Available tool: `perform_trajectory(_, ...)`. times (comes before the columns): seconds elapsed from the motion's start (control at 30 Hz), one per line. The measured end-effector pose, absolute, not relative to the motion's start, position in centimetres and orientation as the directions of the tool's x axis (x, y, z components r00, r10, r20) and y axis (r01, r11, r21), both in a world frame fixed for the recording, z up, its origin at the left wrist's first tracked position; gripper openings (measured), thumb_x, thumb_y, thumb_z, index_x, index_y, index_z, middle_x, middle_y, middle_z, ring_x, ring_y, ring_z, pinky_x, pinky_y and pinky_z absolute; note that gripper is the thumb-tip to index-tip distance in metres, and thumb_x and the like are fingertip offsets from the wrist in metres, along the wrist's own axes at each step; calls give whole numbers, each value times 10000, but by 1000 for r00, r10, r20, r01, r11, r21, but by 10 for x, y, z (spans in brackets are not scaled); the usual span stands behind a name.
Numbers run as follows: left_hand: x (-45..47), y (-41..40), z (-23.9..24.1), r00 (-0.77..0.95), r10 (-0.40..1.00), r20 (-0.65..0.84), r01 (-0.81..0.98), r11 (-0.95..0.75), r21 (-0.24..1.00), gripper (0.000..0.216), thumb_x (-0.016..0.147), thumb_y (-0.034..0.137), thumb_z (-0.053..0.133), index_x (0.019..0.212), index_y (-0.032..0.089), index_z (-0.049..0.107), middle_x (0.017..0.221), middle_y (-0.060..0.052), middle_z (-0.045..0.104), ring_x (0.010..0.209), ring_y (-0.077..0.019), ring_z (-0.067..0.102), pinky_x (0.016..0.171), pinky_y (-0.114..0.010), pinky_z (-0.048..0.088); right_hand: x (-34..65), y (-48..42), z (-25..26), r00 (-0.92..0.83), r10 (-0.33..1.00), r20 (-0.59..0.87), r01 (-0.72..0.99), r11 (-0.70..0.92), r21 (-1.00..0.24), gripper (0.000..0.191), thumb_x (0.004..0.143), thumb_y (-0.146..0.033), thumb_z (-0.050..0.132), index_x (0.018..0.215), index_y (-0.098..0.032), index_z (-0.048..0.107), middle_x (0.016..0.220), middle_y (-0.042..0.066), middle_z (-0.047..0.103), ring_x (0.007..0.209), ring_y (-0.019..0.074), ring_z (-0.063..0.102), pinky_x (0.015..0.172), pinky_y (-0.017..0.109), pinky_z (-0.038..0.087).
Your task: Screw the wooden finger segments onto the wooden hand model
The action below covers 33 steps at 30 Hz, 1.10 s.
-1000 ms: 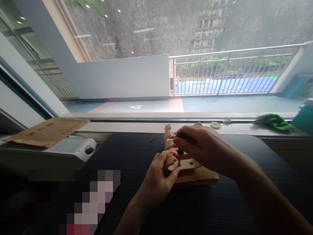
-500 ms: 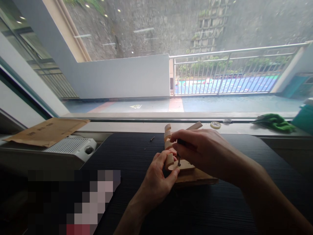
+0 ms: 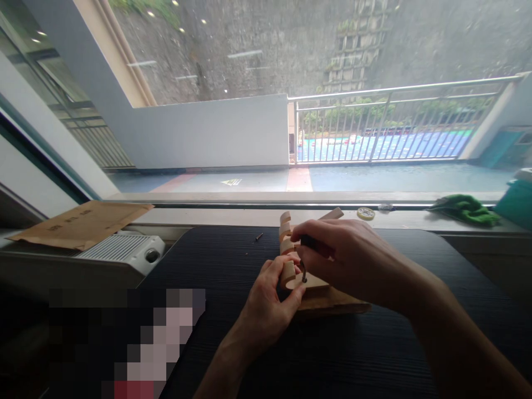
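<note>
Pale wooden piece with a row of curved notches along its left side lies on a thicker brown wooden board. My left hand is closed around its near left end, thumb on the flat top beside a small hole. In my right hand is a small hand tool with a dark handle and a thin metal shaft. The shaft's tip stands in the hole, next to my left thumb. Its exact kind is hard to tell, as my fingers cover much of the handle.
A small screw lies on the black table. On the sill beyond are a tape roll and a green cloth. A brown envelope rests on the white radiator at left. A large window rises ahead.
My right hand has turned the tool slightly, and its shaft leans at a different angle. The left hand keeps its hold on the wooden piece.
</note>
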State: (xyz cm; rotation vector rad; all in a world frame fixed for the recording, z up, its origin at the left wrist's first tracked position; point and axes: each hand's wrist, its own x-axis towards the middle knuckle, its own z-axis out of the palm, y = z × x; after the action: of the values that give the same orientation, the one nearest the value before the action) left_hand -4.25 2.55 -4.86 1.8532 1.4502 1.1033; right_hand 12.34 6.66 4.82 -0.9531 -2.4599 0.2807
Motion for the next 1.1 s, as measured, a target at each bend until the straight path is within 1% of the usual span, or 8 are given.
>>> perform_trajectory(0.1, -43, 25, -48, 104, 956, 275, 529, -288, 798, 291, 807, 193, 585, 1090, 237, 535, 1055, -27, 599, 981, -184, 564, 880, -313, 451, 126, 68, 50, -639, 684, 352, 568, 728, -383, 135, 864, -235, 483, 911, -215, 608, 716, -22, 630, 598, 104, 508, 554, 249, 295)
perform_trajectory(0.27, -43, 26, -51, 102, 952, 290, 520, -300, 800, 330, 806, 190, 601, 1113, 266, 507, 1054, -9, 610, 967, -168, 580, 878, -295, 443, 128, 74, 45, -622, 698, 355, 537, 711, -454, 112, 888, -256, 472, 857, -210, 569, 646, -57, 604, 548, 78, 489, 524, 231, 296)
perform_trajectory(0.43, -44, 26, -54, 103, 949, 299, 516, -308, 800, 343, 808, 184, 604, 1120, 270, 492, 1080, -10, 598, 1008, -170, 573, 928, -308, 414, 125, 76, 41, -565, 732, 381, 588, 681, -436, 171, 896, -309, 468, 773, -211, 534, 560, -72, 525, 490, 70, 405, 482, 230, 263)
perform_trajectory(0.67, -44, 24, -50, 113, 957, 266, 542, -284, 791, 268, 821, 196, 587, 1073, 251, 516, 1064, -14, 588, 978, -168, 561, 892, -302, 429, 128, 73, 47, -626, 715, 312, 578, 693, -430, 200, 912, -375, 446, 852, -227, 565, 660, -46, 588, 569, 89, 451, 531, 245, 281)
perform_trajectory(0.8, -44, 25, -50, 114, 958, 262, 539, -281, 794, 268, 821, 199, 586, 1073, 251, 515, 1071, -12, 585, 977, -163, 560, 886, -295, 431, 127, 74, 46, -616, 723, 313, 599, 688, -410, 239, 911, -404, 436, 791, -221, 530, 636, -44, 564, 566, 94, 439, 532, 247, 282)
perform_trajectory(0.93, -43, 26, -53, 101, 960, 262, 532, -275, 801, 346, 812, 217, 597, 1138, 261, 487, 1067, -7, 597, 974, -162, 574, 887, -295, 434, 124, 76, 42, -587, 738, 334, 612, 674, -413, 264, 907, -428, 436, 755, -221, 495, 581, -57, 521, 527, 89, 404, 506, 242, 264)
perform_trajectory(1.03, -43, 24, -51, 76, 965, 253, 551, -252, 796, 465, 768, 252, 650, 1195, 266, 466, 1099, -12, 597, 989, -175, 573, 901, -309, 430, 124, 77, 41, -579, 743, 336, 613, 669, -422, 256, 908, -419, 436, 754, -224, 497, 564, -66, 517, 507, 83, 405, 498, 237, 267)
perform_trajectory(1.1, -44, 23, -47, 72, 969, 236, 567, -234, 790, 497, 742, 290, 678, 1197, 259, 480, 1119, -20, 597, 1009, -192, 567, 911, -324, 425, 126, 77, 42, -573, 743, 345, 612, 668, -423, 253, 905, -415, 441, 749, -225, 501, 556, -69, 516, 505, 82, 413, 498, 234, 274)
